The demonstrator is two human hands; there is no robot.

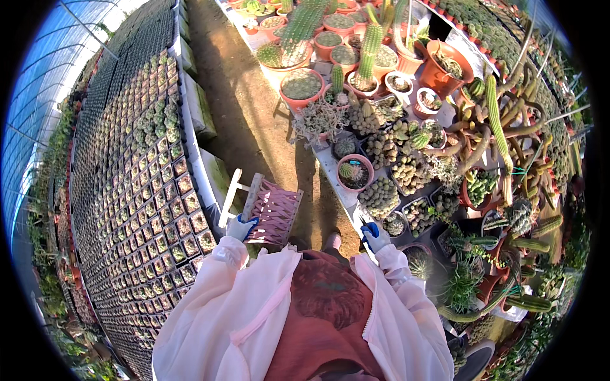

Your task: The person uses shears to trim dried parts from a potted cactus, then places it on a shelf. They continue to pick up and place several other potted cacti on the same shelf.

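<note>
My left hand (242,227), in a white and blue work glove, is closed on the frame of a small folding stool (272,212) with a seat of woven pink straps. The stool hangs over the dirt path, beside the left bench. On the other side my right hand (375,235), gloved the same way, holds a thin pointed tool, perhaps tweezers; its tip (362,220) points up and away from me. Close to that hand stand a small potted cactus (394,224) and a clump of round cacti (380,197) at the bench edge.
A dirt path (238,95) runs ahead between two benches. Rows of small square pots (143,190) cover the left bench. Concrete blocks (199,107) line its side. On the right bench (333,169) stand many potted cacti, a large terracotta-coloured pot (445,69) and sprawling cactus stems (481,138).
</note>
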